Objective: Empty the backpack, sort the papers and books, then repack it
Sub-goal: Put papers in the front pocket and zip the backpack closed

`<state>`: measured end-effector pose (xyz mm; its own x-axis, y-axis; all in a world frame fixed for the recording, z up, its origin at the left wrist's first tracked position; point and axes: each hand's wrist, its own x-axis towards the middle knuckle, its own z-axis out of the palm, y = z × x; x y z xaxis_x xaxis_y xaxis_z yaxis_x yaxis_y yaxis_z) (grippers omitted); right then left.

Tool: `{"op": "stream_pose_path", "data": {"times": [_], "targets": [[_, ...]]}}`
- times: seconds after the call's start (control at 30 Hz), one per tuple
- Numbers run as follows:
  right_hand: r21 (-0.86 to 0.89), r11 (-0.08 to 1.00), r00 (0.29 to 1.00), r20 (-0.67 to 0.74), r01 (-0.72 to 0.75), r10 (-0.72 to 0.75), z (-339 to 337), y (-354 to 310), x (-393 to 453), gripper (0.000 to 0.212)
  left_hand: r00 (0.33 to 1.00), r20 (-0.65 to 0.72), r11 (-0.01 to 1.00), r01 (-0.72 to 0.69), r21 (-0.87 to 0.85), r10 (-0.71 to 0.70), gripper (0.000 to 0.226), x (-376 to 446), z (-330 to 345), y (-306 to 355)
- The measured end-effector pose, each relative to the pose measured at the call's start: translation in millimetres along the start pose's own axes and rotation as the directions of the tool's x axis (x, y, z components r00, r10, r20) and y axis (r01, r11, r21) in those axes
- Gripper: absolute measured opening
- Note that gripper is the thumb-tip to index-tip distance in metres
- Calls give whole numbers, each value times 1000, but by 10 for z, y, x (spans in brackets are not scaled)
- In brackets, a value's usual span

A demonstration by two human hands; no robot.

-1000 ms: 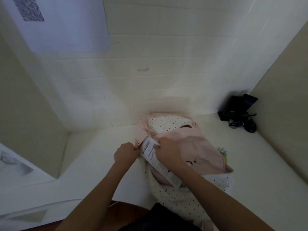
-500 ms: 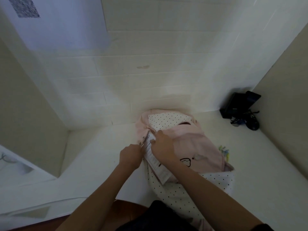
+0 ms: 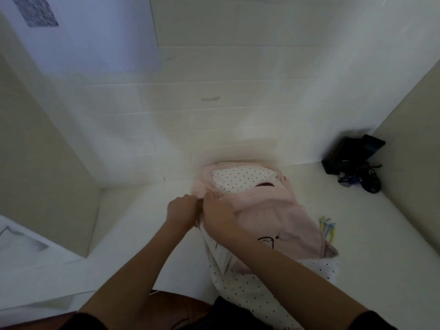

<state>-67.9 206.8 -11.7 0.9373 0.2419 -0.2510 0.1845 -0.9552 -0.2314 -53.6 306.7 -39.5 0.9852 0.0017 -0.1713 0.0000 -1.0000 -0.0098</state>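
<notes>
The fingers of the right hand curl over the pink edge of the backpack's opening and grasp it at the upper left corner. The left hand is clenched just beside it, knuckles up, and seems to pinch the same edge from the other side (the fingertips themselves are hidden, so the exact hold cannot be told). The two hands nearly touch. Under the right wrist a pale flat edge, probably papers, shows at the mouth of the bag, mostly covered by the forearm.

The backpack is pink with white, black-dotted panels and a small black line drawing on its front. It lies on the white desk, its top end toward the white brick wall. Just beside its right flank lie a few coloured pens, yellow and blue-green. Well apart, in the far right corner of the desk, sits a black device with tangled cables. A white sheet with a blurred code hangs on the wall at upper left.
</notes>
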Motion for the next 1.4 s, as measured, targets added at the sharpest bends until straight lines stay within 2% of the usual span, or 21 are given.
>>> {"op": "stream_pose_path", "data": {"times": [0.13,0.2,0.27,0.3,0.4,0.43,0.5,0.6,0.63,0.7,0.77,0.83,0.9,0.97,1.0,1.1,1.17,1.27,1.3,1.33,1.4], "targets": [[21,999,997,-66,-46,47,-64,-27,78,33,996,-70,998,-59,-14,58,14,-62,-18,10],[176,984,997,-65,-24,36,-45,10,56,37,996,-75,991,-50,-122,41,31,-39,10,-79],[337,939,997,29,-72,66,-41,53,106,56,1000,-24,976,-15,-219,10,41,-34,53,-152],[355,931,993,101,-87,54,-37,79,155,61,1000,-11,974,-10,-227,7,40,-36,79,-182],[92,992,911,409,-86,41,-138,80,197,41,1000,13,983,4,-186,-2,42,-29,112,-252],[40,998,899,437,-48,26,-160,63,197,37,1000,22,983,-3,-184,8,44,-12,133,-274],[55,998,941,336,5,-23,-140,44,203,30,996,49,972,-57,-226,70,47,1,134,-295],[147,988,989,144,-40,19,-34,76,247,24,974,68,952,-194,-235,216,43,-19,60,-274],[167,985,987,158,-37,10,-32,95,274,23,967,58,942,-227,-248,249,41,-37,42,-267],[172,985,959,282,-9,-41,-99,133,327,23,962,60,923,-235,-303,265,40,-82,48,-303],[88,995,924,375,38,-69,-260,127,334,27,970,71,909,-191,-371,233,40,-100,107,-423],[46,995,960,263,84,-94,-390,105,372,24,977,73,891,-151,-428,200,39,-115,147,-526],[115,982,980,113,149,-162,-393,30,445,37,985,48,860,-119,-497,164,39,-116,138,-544],[91,967,953,169,239,-252,-282,-67,505,41,996,34,794,-48,-607,86,42,-101,91,-524],[41,967,941,221,253,-256,-187,-87,531,38,998,56,728,18,-686,28,43,-90,73,-526],[-18,972,946,235,236,-226,-12,11,501,30,978,197,423,210,-882,-73,41,-87,66,-545],[-53,973,961,178,224,-211,35,102,419,28,959,261,308,282,-909,-108,39,-84,48,-545],[-120,976,976,144,183,-166,114,228,373,26,916,342,57,361,-931,-210,38,43,-145,-612],[-134,975,976,147,178,-158,120,243,363,25,918,337,45,353,-934,-210,38,90,-231,-656],[-145,974,975,160,175,-152,129,247,366,26,928,319,124,346,-930,-192,38,117,-302,-700],[-183,967,974,176,176,-144,131,214,380,29,948,304,414,314,-854,-94,39,88,-352,-722]]}}
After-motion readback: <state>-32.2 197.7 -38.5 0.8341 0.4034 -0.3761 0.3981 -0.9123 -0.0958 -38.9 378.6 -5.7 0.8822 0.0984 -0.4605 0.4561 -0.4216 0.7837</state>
